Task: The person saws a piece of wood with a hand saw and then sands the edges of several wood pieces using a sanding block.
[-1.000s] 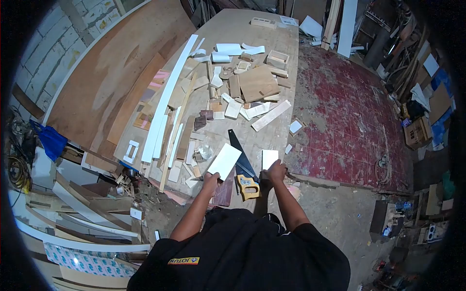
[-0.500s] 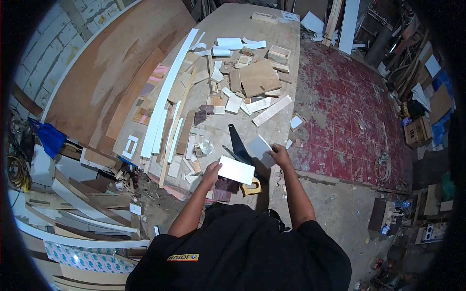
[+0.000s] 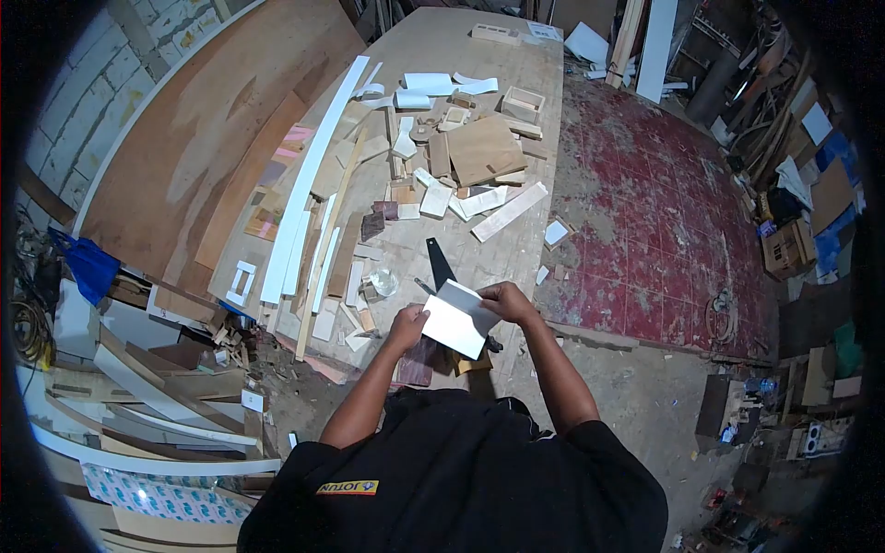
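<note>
My left hand (image 3: 408,327) grips the left edge of a white rectangular board (image 3: 454,330), fingers closed on it. A second white board (image 3: 458,296), its visible face in grey shade, is pinched at its right end by my right hand (image 3: 507,302). The two pieces meet at an angle in front of my chest, the second one along the far edge of the first. Beneath them on the table lies a hand saw (image 3: 441,261), its dark blade pointing away and its yellow handle (image 3: 473,361) partly hidden. A dark reddish block (image 3: 416,362) sits below my left hand.
Wood offcuts and a brown panel (image 3: 484,147) cover the middle of the worktable (image 3: 415,41). Long white strips (image 3: 313,180) lie along its left side, near a clear round container (image 3: 383,283). Red floor tiles (image 3: 636,212) are to the right; curved boards (image 3: 166,396) stand lower left.
My right hand has moved left, bringing its board from apart on the right up against the one in my left hand. The left board has tilted, its right end now nearer my body.
</note>
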`<action>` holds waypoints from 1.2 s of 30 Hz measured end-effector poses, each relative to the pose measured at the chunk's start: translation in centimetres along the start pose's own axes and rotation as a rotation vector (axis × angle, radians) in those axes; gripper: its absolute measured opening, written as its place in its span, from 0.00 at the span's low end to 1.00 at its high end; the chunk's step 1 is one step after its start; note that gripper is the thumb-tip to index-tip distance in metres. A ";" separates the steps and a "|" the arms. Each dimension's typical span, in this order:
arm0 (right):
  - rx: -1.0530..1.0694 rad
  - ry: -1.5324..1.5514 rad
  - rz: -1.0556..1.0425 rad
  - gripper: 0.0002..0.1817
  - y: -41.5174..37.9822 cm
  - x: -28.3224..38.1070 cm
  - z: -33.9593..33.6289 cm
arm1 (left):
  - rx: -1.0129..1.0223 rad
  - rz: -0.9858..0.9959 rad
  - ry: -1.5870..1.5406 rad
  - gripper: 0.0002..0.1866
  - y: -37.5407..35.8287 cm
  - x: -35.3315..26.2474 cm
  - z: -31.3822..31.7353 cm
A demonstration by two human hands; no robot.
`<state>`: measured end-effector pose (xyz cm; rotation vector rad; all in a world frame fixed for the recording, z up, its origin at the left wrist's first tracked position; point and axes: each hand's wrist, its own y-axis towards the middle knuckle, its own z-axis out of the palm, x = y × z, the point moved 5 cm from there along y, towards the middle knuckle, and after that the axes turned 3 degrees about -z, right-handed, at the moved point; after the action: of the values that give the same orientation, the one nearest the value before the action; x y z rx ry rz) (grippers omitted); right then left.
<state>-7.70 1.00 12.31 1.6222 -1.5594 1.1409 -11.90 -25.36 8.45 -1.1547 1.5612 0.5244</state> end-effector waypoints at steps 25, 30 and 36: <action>-0.485 0.606 0.414 0.16 13.0 -5.8 6.6 | -0.263 -0.230 0.036 0.15 -9.5 8.9 -5.1; -0.576 0.698 0.129 0.13 13.7 0.7 6.9 | -0.294 -0.298 -0.069 0.15 -11.7 8.1 -5.9; -0.486 0.796 0.062 0.22 8.6 1.8 4.9 | -0.353 -0.471 -0.908 0.17 -11.0 10.0 -3.2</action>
<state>-15.41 -5.15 10.57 0.6707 -1.2100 1.1249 -3.45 -36.65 2.91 -1.2370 0.4098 0.8619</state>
